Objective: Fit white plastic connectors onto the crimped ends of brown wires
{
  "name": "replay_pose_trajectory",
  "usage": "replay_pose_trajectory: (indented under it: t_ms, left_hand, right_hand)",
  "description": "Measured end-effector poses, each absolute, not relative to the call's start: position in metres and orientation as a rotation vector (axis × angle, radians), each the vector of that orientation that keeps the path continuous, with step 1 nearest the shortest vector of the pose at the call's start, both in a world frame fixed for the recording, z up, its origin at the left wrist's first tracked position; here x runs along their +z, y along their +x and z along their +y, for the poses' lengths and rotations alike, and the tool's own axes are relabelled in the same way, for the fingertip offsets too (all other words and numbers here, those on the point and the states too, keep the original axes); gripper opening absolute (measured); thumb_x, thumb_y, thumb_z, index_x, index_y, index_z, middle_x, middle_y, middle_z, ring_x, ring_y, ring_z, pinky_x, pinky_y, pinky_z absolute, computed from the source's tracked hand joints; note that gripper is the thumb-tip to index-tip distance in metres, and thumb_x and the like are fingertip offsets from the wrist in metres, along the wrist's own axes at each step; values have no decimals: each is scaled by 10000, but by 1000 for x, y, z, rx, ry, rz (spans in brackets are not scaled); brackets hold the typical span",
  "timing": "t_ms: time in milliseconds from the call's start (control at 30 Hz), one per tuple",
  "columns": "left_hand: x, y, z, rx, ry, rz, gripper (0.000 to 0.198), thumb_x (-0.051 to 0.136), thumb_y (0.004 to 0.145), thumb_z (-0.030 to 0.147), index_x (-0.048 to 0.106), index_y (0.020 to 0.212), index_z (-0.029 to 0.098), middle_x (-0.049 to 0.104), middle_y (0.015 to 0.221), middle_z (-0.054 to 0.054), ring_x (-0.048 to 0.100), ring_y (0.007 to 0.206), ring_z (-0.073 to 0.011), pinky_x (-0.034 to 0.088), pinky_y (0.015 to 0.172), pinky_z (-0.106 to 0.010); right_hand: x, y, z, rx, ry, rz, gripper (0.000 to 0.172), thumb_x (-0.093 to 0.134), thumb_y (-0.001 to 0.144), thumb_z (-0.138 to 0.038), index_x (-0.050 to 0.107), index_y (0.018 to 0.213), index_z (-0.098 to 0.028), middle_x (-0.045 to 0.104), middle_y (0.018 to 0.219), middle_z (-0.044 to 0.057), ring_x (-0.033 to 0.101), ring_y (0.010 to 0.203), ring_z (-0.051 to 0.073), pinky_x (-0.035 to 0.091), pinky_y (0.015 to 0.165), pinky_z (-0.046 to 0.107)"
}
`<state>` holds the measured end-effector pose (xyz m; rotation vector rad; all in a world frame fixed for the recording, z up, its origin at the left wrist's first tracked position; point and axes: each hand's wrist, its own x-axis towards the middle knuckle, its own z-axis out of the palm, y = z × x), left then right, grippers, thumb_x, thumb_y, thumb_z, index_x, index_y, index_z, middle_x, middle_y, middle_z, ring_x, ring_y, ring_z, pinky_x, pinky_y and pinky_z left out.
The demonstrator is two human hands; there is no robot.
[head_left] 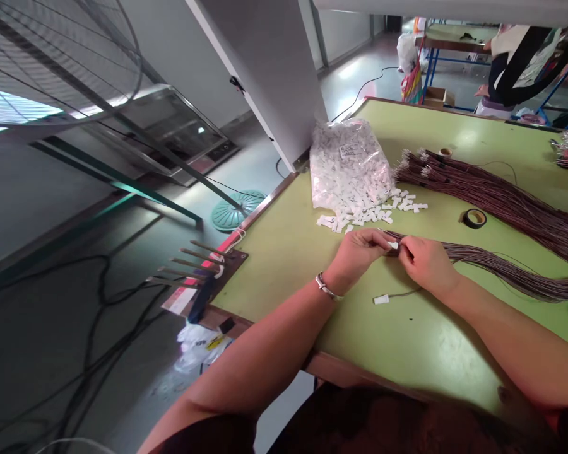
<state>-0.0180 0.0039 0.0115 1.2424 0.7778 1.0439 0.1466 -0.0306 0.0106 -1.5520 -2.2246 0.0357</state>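
Between the fingertips of my left hand is a small white connector housing. My right hand is pinched close beside it, its fingertips closed on a thin brown wire that they mostly hide. A bundle of brown wires lies under and to the right of both hands. In front of my right hand, one wire ends in another white connector housing lying on the table. Loose white housings are spread just beyond my left hand, at the mouth of a clear plastic bag full of them.
A thicker brown wire bundle lies behind, with a roll of black tape near it. Metal pegs stick out at the table's left edge. A fan stands at left. Another person sits at the back right.
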Motion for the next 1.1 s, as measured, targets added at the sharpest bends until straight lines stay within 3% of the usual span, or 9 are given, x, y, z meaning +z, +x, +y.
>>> replay_pose_trajectory:
  t_ms: [200, 400, 600, 833, 1000, 1100]
  left_hand:
    - [9, -14, 2, 1072, 1322, 780, 116, 754, 634, 178, 672, 554, 160, 710, 758, -59, 659, 811, -180, 523, 858, -358]
    - [12, -20, 1, 1051, 1304, 775, 135, 751, 642, 191, 653, 558, 152, 701, 773, -57, 646, 790, -170, 532, 822, -353]
    - [12, -21, 3, 1025, 1336, 783, 135, 733, 636, 163, 636, 542, 155, 699, 773, -57, 643, 791, -169, 525, 835, -359]
    - [12, -19, 3, 1012, 1432, 787, 125, 717, 647, 168, 650, 542, 159, 704, 773, -63, 647, 805, -173, 522, 850, -358]
    - [20, -29, 4, 922, 1512, 769, 125, 682, 659, 137, 642, 542, 156, 705, 768, -63, 646, 794, -170, 524, 810, -327]
    - [27, -38, 5, 680, 1672, 680, 105, 650, 671, 115, 660, 572, 149, 702, 756, -56, 642, 741, -150, 523, 737, -283]
  right_hand:
    - [12, 142, -31, 149, -1662, -2150, 210, 430, 849, -200, 549, 677, -172, 607, 613, 52, 475, 533, 146, 284, 555, 277]
    - [22, 150, -30, 457, -1563, -2057, 173, 486, 790, -209, 592, 656, -185, 563, 522, -11, 428, 465, 106, 304, 528, 239]
    - [19, 147, -30, 296, -1537, -2150, 178, 465, 787, -179, 597, 670, -172, 624, 615, 31, 482, 541, 127, 324, 573, 251]
    - [18, 145, -29, 287, -1613, -2144, 199, 457, 786, -181, 615, 667, -162, 619, 597, 41, 454, 515, 124, 302, 550, 253]
    - [41, 153, -31, 570, -1629, -2201, 180, 494, 731, -185, 666, 677, -174, 608, 565, 6, 448, 498, 108, 284, 519, 241]
    - [53, 163, -30, 868, -1505, -2367, 160, 521, 697, -177, 672, 643, -178, 596, 549, -21, 457, 502, 97, 293, 509, 227]
